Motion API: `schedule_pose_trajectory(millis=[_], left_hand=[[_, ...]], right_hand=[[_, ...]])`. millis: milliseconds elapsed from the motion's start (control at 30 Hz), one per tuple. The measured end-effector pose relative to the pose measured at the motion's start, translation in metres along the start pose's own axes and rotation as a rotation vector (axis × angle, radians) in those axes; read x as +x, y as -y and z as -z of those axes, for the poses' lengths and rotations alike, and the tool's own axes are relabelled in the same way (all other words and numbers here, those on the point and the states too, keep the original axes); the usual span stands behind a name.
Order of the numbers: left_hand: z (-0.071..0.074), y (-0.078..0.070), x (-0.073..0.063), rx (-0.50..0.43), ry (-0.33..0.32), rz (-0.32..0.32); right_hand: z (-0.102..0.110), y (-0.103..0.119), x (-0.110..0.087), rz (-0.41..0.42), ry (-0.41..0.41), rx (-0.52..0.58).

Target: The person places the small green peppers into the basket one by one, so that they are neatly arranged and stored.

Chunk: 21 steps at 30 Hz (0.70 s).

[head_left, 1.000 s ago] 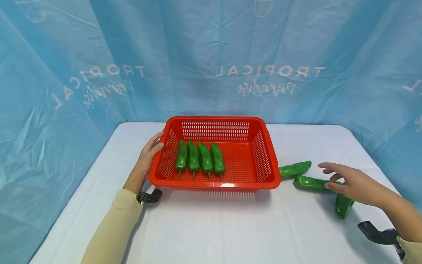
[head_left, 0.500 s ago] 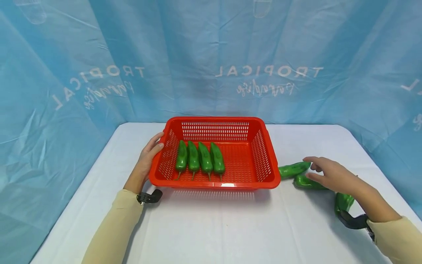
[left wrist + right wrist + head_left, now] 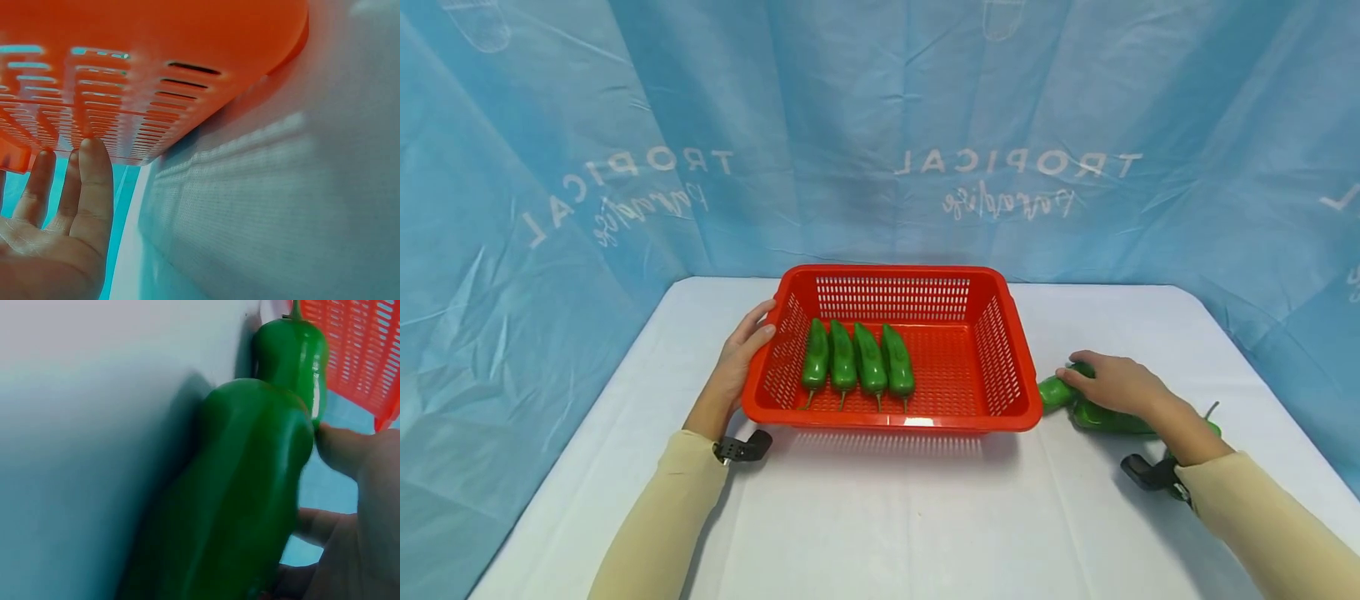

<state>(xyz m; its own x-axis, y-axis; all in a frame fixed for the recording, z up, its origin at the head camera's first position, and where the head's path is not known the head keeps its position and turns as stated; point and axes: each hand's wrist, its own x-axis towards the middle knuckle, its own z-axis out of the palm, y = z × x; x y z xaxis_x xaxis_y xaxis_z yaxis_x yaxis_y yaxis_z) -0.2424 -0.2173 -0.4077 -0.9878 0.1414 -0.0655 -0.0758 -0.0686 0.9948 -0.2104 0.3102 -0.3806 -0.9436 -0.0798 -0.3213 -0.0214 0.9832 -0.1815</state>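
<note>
My left hand (image 3: 730, 371) rests against the left side of a red plastic basket (image 3: 891, 421). In the left wrist view its fingers (image 3: 94, 187) are fairly straight, tips touching the slotted wall. My right hand (image 3: 1116, 385) pinches a green pepper (image 3: 1054, 395) lying just right of the basket, thumb on one side and fingers on the other. In the right wrist view the thumb touches this pepper (image 3: 290, 362), whose stem points toward the basket. A second green pepper (image 3: 1105, 419) lies under the hand and looms large in the right wrist view.
Several green peppers (image 3: 868, 362) lie side by side in the basket's left half, stems toward me. Another pepper (image 3: 1213, 428) is mostly hidden beneath my right forearm. White cloth (image 3: 887, 517) covers the table; blue printed sheets (image 3: 850, 125) hang behind and beside it.
My right hand has moved left over the loose peppers and come down, its thumb and fingers now around the one nearest the basket. The left hand and basket have stayed put.
</note>
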Motion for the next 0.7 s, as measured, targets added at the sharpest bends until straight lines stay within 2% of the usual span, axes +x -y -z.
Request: schedule_pose_trajectory(millis=[233, 367, 467, 567, 700], left_hand=[[0.0, 0.0007, 0.0002, 0.011, 0.0, -0.008], [-0.0007, 0.0, -0.0002, 0.007, -0.002, -0.016], [-0.0011, 0.0, -0.0001, 0.004, 0.002, -0.022], [-0.0011, 0.0006, 0.0001, 0.004, 0.001, -0.02], [-0.0006, 0.0012, 0.0001, 0.006, -0.007, -0.01]], right_hand=[[0.0007, -0.0046, 0.0058, -0.02, 0.031, 0.116], [0.0014, -0.0059, 0.0038, -0.062, -0.003, 0.122], [0.0021, -0.0036, 0.001, -0.092, 0.005, 0.122], [0.0031, -0.0008, -0.0012, -0.075, 0.039, 0.141], [0.0041, 0.0008, -0.0017, -0.012, 0.056, 0.198]])
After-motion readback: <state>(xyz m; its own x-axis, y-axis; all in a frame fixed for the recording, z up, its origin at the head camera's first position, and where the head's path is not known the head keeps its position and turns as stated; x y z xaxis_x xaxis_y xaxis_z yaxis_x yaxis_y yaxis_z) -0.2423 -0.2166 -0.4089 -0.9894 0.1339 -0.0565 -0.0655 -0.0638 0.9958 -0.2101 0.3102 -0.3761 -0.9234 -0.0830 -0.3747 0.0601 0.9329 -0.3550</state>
